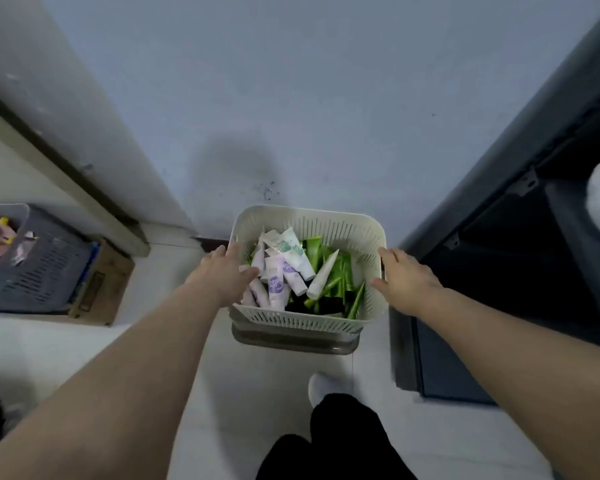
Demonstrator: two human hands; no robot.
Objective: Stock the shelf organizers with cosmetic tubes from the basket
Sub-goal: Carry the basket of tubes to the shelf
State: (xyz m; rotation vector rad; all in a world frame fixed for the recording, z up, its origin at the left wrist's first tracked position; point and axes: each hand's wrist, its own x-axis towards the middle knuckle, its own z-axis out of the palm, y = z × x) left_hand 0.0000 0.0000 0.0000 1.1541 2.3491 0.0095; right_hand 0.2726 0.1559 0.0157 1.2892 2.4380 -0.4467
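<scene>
A cream slotted basket (329, 220) stands on a metal stool near the wall, filled with several cosmetic tubes: white and purple ones (278, 275) on the left, green ones (340, 271) on the right. My left hand (222, 271) lies on the basket's left rim, thumb reaching inside over the tubes, fingers on the outer side. My right hand (406, 282) lies on the right rim in the same way, thumb inside, fingers outside. Whether either hand actually grips the rim is unclear. No shelf organizer is in view.
A grey slotted crate (39, 268) with pink items sits on a cardboard box (104, 285) at the left, beside a pale wall. A dark cabinet (499, 237) rises at the right. My white shoe (323, 386) and dark trousers show below the stool (291, 337).
</scene>
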